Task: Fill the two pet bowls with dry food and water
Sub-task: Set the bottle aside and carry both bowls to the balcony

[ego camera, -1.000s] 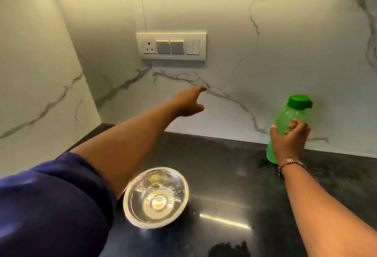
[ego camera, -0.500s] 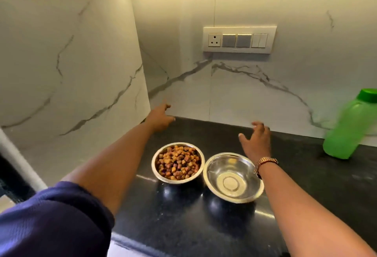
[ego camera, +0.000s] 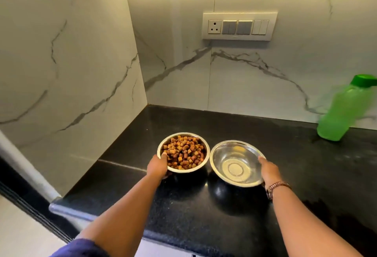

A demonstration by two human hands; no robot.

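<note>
The left grip (ego camera: pixel 158 166) clasps the rim of the food bowl (ego camera: pixel 183 152); the right grip (ego camera: pixel 269 170) clasps the steel bowl (ego camera: pixel 236 163), both side by side mid-tabletop (ego camera: pixel 224 226), the green bottle (ego camera: pixel 344 112) at the back edge.

Black stone counter (ego camera: pixel 306 175), white marble backsplash (ego camera: pixel 265 85), switch panel (ego camera: pixel 239 26) on it

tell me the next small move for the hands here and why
Probably lift both bowls off the counter: the left hand grips the kibble bowl, the right hand grips the steel bowl, which looks watered, and the green bottle stands capped.
</note>
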